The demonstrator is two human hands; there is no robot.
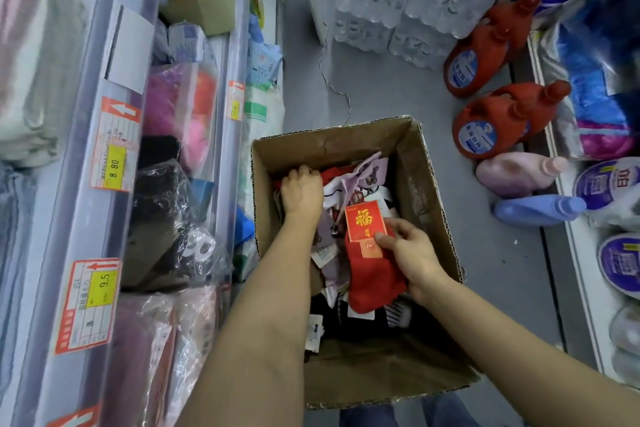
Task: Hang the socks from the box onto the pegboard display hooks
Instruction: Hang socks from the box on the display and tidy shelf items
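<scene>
An open cardboard box (420, 177) stands on the grey floor between two shelf rows, filled with several mixed pairs of socks (349, 184) in white, lilac, black and red. My right hand (408, 253) is shut on a pair of red socks (372, 279) with a red and gold card label, held just above the pile. My left hand (300, 191) reaches deep into the far left of the box, fingers curled down among the socks; what it grips is hidden. No pegboard or hooks are in view.
Shelves with bagged textiles and price tags (114, 163) run along the left. Shrink-wrapped water bottles (415, 0) stand at the far end. Red detergent jugs (491, 128), a pink and a blue bottle (536, 210) lie on the floor at right, beside another shelf.
</scene>
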